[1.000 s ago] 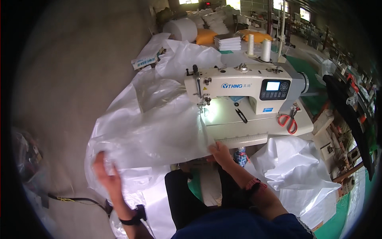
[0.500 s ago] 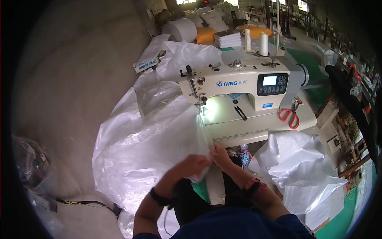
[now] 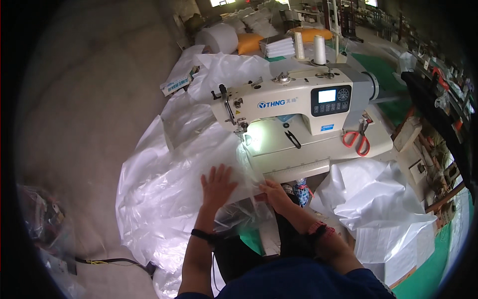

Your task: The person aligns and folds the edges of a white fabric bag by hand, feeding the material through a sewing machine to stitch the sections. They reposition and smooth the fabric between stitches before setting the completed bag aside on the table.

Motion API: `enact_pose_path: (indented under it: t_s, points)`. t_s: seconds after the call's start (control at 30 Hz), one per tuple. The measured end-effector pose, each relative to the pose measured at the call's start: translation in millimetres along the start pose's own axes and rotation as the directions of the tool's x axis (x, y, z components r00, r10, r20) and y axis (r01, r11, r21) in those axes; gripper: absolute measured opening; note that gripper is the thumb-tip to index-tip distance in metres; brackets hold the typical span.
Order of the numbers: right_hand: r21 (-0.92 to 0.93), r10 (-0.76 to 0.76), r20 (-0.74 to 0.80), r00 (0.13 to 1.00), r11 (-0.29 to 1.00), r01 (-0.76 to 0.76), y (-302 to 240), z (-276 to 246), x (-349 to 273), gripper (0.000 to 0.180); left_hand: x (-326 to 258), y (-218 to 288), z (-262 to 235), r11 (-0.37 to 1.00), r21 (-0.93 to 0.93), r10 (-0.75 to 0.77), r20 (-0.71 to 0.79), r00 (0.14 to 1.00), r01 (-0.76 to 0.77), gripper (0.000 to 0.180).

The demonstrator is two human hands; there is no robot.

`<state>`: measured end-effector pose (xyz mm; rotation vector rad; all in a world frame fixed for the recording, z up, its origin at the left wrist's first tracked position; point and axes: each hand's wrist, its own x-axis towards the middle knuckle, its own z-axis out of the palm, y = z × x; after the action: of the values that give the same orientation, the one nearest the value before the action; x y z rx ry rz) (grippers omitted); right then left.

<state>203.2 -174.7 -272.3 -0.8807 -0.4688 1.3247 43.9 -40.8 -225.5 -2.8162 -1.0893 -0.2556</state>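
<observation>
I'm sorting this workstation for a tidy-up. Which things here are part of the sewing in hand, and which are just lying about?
In use:
left hand, flat on the clear plastic sheet
right hand, at the sheet's edge
sewing machine

Lying about:
red scissors
thread cones
white roll
white bags

Dark blue top, black wristband, plaid cuff

scissors [image 3: 356,140] right of sewing machine [image 3: 294,102]
</observation>
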Motion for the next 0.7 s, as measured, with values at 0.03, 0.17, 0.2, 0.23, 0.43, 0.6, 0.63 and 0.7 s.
enact_pose_path:
  t_s: [0.03, 0.17, 0.2, 0.23, 0.43, 0.6, 0.63, 0.7]
  points:
    - [0.004, -0.023, 0.006, 1.0, 1.0, 0.023, -1.4, 0.2, -2.0, 0.025, -1.4, -8.9, 0.5, 0.999, -0.021, 0.03, -0.076, 0.997, -0.032, 0.051]
    - [-0.057, 0.057, -0.025, 0.998, 0.997, -0.059, -2.0, 4.0, -5.2, 0.024, -5.8, -14.9, -9.3, 0.974, -0.21, 0.109, 0.103, 0.989, -0.086, 0.051]
    - [-0.065, 0.042, -0.015, 0.999, 0.997, -0.043, -0.8, 4.9, -5.3, 0.023, -7.4, -6.9, -11.8, 0.942, -0.275, 0.206, 0.021, 0.978, -0.192, 0.051]
    - [-0.085, 0.078, -0.058, 0.995, 0.993, -0.083, 0.8, 5.8, -4.5, 0.023, -9.8, 3.7, -13.4, 0.894, -0.323, 0.304, -0.07, 0.95, -0.31, 0.05]
    - [0.018, -0.046, 0.099, 0.994, 0.999, 0.045, 3.9, -0.3, -4.4, 0.022, -28.2, 55.5, -14.2, 0.822, -0.395, 0.373, -0.171, 0.912, -0.41, 0.03]
    - [0.179, -0.086, 0.086, 0.993, 0.981, 0.069, 0.6, -0.5, -3.8, 0.022, -19.8, 65.2, -10.2, 0.768, -0.536, 0.145, -0.388, 0.91, -0.351, 0.022]
    - [0.142, -0.043, 0.019, 0.999, 0.989, 0.04, 0.8, 0.2, -2.2, 0.022, -19.4, 66.8, -9.3, 0.769, -0.444, 0.304, -0.379, 0.874, -0.46, 0.022]
    - [-0.089, -0.048, -0.016, 0.999, 0.995, 0.046, 0.9, 0.7, 2.3, 0.024, -20.9, 66.9, -8.5, 0.744, -0.349, 0.456, -0.356, 0.815, -0.569, 0.022]
